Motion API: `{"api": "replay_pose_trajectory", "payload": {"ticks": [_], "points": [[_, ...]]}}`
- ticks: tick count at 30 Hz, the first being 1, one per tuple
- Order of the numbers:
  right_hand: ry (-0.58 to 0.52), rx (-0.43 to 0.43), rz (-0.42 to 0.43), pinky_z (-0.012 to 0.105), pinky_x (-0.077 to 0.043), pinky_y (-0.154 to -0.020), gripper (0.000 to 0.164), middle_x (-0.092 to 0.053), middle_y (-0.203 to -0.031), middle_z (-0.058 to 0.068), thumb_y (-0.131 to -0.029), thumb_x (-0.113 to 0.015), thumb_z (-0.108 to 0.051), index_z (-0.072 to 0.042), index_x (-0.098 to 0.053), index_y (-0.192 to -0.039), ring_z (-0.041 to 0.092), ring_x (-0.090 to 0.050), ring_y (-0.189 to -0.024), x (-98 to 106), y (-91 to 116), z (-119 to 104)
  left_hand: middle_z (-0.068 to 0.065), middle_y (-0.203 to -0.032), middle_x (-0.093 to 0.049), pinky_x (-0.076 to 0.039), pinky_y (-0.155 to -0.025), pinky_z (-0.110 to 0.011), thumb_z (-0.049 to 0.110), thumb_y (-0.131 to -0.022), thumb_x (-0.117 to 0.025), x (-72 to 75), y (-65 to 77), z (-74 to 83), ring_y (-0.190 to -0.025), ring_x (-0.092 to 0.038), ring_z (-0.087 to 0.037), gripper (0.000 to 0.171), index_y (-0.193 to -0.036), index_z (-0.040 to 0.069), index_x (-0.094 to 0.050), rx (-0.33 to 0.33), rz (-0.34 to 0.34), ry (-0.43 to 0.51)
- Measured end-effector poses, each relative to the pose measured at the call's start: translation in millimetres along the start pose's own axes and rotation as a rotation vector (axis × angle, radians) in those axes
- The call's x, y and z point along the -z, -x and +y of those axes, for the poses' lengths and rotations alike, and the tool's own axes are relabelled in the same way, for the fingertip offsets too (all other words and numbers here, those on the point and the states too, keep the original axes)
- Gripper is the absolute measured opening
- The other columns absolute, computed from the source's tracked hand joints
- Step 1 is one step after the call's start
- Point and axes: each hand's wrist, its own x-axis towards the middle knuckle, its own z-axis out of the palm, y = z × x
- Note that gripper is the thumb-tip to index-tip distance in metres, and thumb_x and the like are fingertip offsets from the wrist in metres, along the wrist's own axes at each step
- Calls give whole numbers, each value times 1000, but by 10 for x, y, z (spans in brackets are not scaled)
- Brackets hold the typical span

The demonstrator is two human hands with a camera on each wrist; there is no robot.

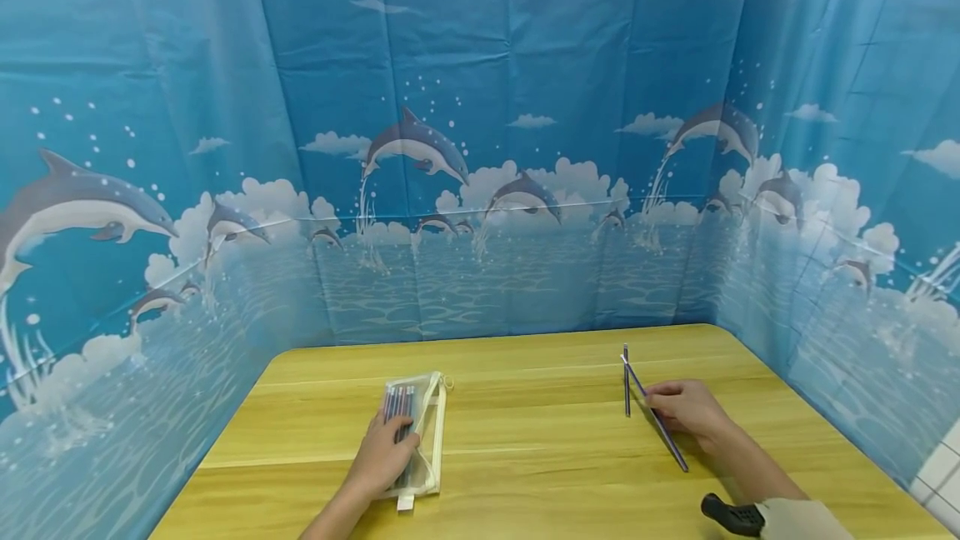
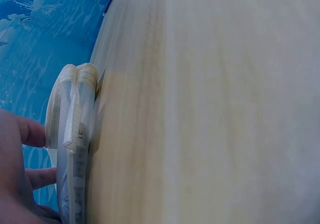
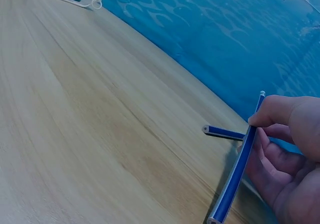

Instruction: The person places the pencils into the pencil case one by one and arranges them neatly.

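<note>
A pale mesh zip pouch lies on the table with several pencils inside, side by side. My left hand rests across the pouch, fingers spread over the pencils. In the left wrist view, its fingertips touch the pouch. Between thumb and fingers, my right hand pinches a dark blue pencil, held at a slant. A second blue pencil lies just left of that hand. The held pencil crosses over its far part in the head view.
The yellow wood-grain table has rounded far corners. A blue curtain printed with dolphins hangs behind it and along both sides. A black strap-like piece sits at the right sleeve.
</note>
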Motion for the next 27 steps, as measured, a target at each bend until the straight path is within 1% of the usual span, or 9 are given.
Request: {"api": "replay_pose_trajectory", "payload": {"ticks": [5, 11, 13, 16, 19, 23, 27], "points": [[-39, 7, -11, 34, -58, -70, 34, -70, -96, 10, -96, -67, -5, 17, -64, -122, 19, -64, -80, -48, 18, -21, -42, -158, -22, -32, -107, -74, 28, -94, -62, 4, -1, 7, -142, -26, -61, 48, -134, 0, -65, 4, -4, -2], [-67, 0, -21, 34, -59, -70, 35, -72, -102, 14, -99, -65, -7, 17, -62, -125, 19, -66, -82, -89, 64, -108, -42, -159, -21, -33, -106, -74, 27, -93, -63, 7, 13, 20, -142, -25, -62, 49, -134, 0, -65, 15, -12, 3], [-107, -10, -36, 34, -59, -71, 36, -72, -103, 14, -100, -65, -8, 16, -62, -126, 19, -67, -82, -114, 83, -136, -42, -159, -21, -33, -106, -74, 27, -93, -63, 9, 17, 24, -142, -26, -62, 49, -134, 0, -65, 14, -10, 5], [-209, -24, -67, 33, -59, -72, 35, -71, -104, 11, -101, -66, -9, 14, -63, -126, 17, -68, -84, -174, 100, -164, -42, -158, -21, -34, -106, -74, 27, -93, -63, 7, 21, 30, -141, -27, -62, 50, -134, 0, -65, 11, -6, 0], [-289, -21, -95, 31, -59, -72, 32, -69, -106, 9, -101, -66, -8, 13, -64, -125, 17, -69, -86, -250, 117, -195, -42, -158, -22, -33, -106, -74, 28, -93, -63, 6, 23, 31, -141, -27, -62, 50, -134, 0, -65, 11, -5, -3], [-361, -36, -87, 29, -58, -71, 30, -67, -109, 10, -100, -67, -8, 11, -64, -123, 17, -69, -89, -388, 169, -272, -42, -158, -22, -33, -105, -74, 29, -93, -63, 5, 25, 23, -141, -27, -62, 50, -134, 0, -65, 10, -5, -1], [-432, -64, -80, 29, -58, -75, 35, -66, -112, 13, -98, -68, -7, 13, -62, -127, 19, -68, -93, -562, 216, -359, -42, -158, -22, -33, -106, -74, 29, -93, -62, 8, 21, 14, -142, -27, -62, 49, -134, 1, -65, 10, -3, -1]]}}
